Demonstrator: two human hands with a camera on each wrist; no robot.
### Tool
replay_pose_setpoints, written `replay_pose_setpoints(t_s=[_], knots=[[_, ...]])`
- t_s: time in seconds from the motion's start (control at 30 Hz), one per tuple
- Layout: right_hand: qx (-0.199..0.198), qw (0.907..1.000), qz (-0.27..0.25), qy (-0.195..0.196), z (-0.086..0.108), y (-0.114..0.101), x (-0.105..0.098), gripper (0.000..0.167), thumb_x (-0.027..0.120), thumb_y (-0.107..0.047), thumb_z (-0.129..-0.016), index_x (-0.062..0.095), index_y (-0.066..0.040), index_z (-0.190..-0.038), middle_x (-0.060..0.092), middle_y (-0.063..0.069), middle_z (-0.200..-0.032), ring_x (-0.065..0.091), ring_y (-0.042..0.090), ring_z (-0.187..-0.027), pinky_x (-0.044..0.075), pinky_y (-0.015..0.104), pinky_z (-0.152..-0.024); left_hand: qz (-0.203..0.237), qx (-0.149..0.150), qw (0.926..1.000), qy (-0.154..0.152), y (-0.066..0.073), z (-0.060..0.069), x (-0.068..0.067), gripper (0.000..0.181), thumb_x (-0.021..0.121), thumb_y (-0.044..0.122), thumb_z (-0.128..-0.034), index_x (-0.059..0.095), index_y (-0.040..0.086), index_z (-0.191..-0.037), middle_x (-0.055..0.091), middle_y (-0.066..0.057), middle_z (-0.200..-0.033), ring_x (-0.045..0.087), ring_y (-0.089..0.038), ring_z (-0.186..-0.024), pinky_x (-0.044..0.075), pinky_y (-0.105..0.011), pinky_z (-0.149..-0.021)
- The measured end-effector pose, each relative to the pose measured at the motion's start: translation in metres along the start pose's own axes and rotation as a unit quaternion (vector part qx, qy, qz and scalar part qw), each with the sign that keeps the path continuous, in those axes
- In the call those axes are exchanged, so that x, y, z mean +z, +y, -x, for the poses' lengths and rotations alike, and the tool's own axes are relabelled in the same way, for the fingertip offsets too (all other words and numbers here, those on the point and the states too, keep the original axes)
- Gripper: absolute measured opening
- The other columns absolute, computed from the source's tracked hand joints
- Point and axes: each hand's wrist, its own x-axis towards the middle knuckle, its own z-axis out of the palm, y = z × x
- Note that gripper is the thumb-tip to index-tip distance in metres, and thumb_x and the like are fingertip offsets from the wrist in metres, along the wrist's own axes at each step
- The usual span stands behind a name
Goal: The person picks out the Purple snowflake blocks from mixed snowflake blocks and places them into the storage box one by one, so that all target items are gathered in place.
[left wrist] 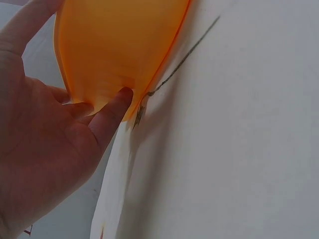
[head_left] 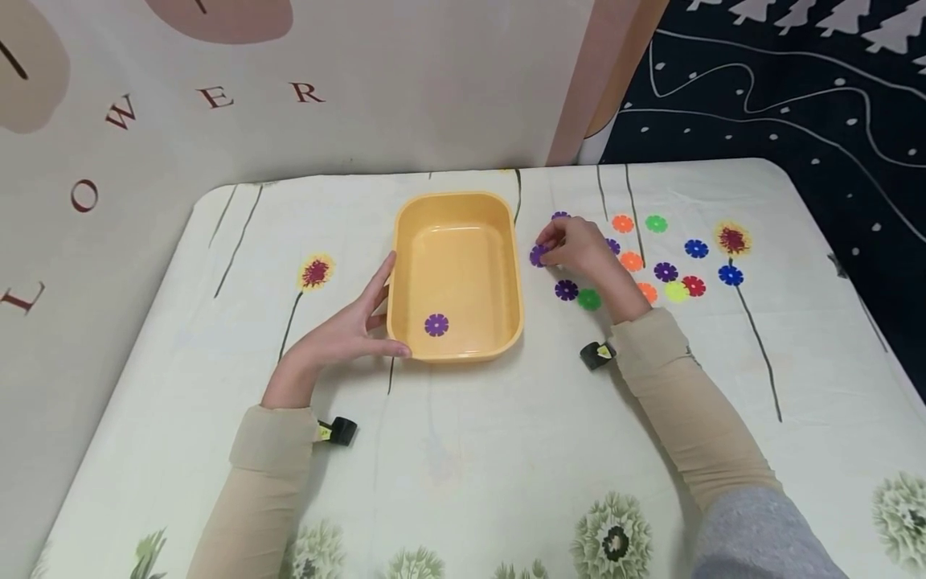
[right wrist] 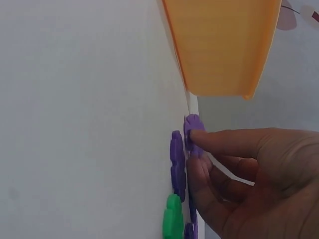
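A yellow plastic tray (head_left: 456,273) stands on the cloth, with one purple notched disc (head_left: 436,325) lying inside near its front left corner. Spread fingers of my left hand (head_left: 350,326) touch the tray's left wall, and the thumb rests against the near left corner. The left wrist view shows that thumb (left wrist: 117,109) on the outer wall. To the right of the tray, my right hand (head_left: 582,245) pinches another purple disc (right wrist: 194,130) between thumb and fingertip, just at the cloth. A dark purple disc (right wrist: 177,164) and a green disc (right wrist: 173,218) are close below it.
Several notched discs are scattered right of the tray, among them an orange disc (head_left: 622,223), a blue disc (head_left: 697,248), a red disc (head_left: 693,286) and a yellow disc (head_left: 676,291). A patterned tablecloth (head_left: 463,466) covers the table, which meets a printed wall hanging (head_left: 434,96) behind.
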Motion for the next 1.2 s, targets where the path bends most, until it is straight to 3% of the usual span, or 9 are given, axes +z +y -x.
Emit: replay_pose_setpoints(t_s=[0.27,0.53,0.77,1.03,1.2], knots=[[0.016,0.9998,-0.014,0.002,0.004,-0.004,-0.004,0.017,0.067,-0.008,-0.094,0.068,-0.007,-0.111,0.062,0.011,-0.109,0.057,0.024,-0.095,0.054,0.027,-0.081,-0.007,0.005,1.0000,-0.004,-0.001,0.000,-0.001,0.127,0.083,0.014,-0.0810,-0.016,0.041,-0.156,-0.001,-0.001,-0.170,0.028,-0.040,-0.150,0.030,-0.058,-0.120],[-0.007,0.9997,-0.003,0.021,0.009,-0.010,-0.011,0.019,0.066,-0.013,-0.095,0.071,-0.008,-0.113,0.066,0.011,-0.113,0.059,0.023,-0.098,0.053,0.028,-0.083,-0.006,0.013,0.9999,-0.003,-0.001,0.000,-0.001,0.128,0.083,0.012,-0.0804,-0.015,0.041,-0.156,-0.002,-0.001,-0.170,0.025,-0.038,-0.151,0.028,-0.058,-0.121],[-0.024,0.9983,-0.019,0.051,0.013,-0.016,-0.018,0.020,0.066,-0.015,-0.096,0.072,-0.009,-0.114,0.068,0.011,-0.109,0.064,0.020,-0.091,0.058,0.031,-0.084,-0.005,0.013,0.9999,-0.005,-0.002,-0.001,-0.001,0.127,0.083,0.012,-0.0811,-0.016,0.041,-0.156,0.000,-0.002,-0.169,0.028,-0.039,-0.150,0.033,-0.057,-0.119],[-0.039,0.9956,-0.034,0.078,0.017,-0.025,-0.022,0.021,0.066,-0.017,-0.096,0.072,-0.011,-0.116,0.068,0.009,-0.109,0.065,0.019,-0.095,0.057,0.022,-0.082,-0.001,0.015,0.9999,-0.006,-0.003,-0.001,-0.001,0.127,0.083,0.012,-0.0807,-0.015,0.042,-0.156,-0.002,-0.001,-0.169,0.027,-0.039,-0.150,0.033,-0.057,-0.119],[-0.054,0.9937,-0.052,0.084,0.020,-0.034,-0.022,0.022,0.066,-0.017,-0.096,0.072,-0.010,-0.117,0.069,0.010,-0.113,0.067,0.020,-0.100,0.059,0.029,-0.090,0.000,0.014,0.9999,-0.009,-0.002,0.000,0.000,0.127,0.083,0.012,-0.0808,-0.015,0.043,-0.156,-0.001,-0.001,-0.169,0.029,-0.040,-0.149,0.034,-0.058,-0.118]])
